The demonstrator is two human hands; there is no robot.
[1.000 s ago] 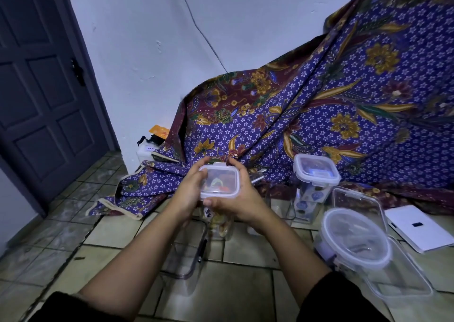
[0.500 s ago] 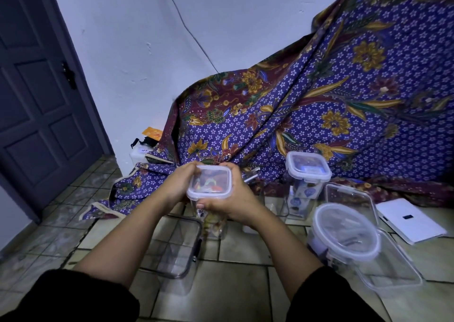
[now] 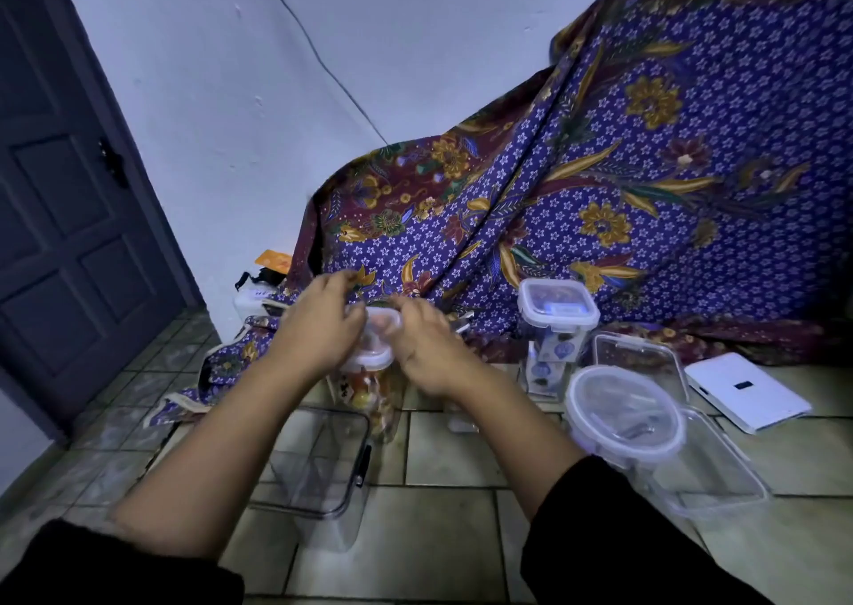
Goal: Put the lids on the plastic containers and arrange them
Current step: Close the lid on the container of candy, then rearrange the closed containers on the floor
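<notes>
A tall clear container (image 3: pixel 369 397) with colourful contents stands on the tiled floor. A small white-rimmed lid (image 3: pixel 379 333) lies on its top. My left hand (image 3: pixel 323 327) presses on the lid's left side, my right hand (image 3: pixel 422 341) on its right side; both hide most of the lid. To the right stands a second tall container (image 3: pixel 556 323) with its lid on. A round lidded container (image 3: pixel 623 415) sits on a flat rectangular container (image 3: pixel 711 480). An open clear square container (image 3: pixel 318 461) stands in front of me.
A purple batik cloth (image 3: pixel 646 180) drapes over something against the wall. A white flat box (image 3: pixel 745 390) lies at the right. A dark door (image 3: pixel 60 216) is at the left. A white object with an orange card (image 3: pixel 258 290) sits by the wall.
Both hands have lowered the small lid from the air onto the top of the tall container and now press on it.
</notes>
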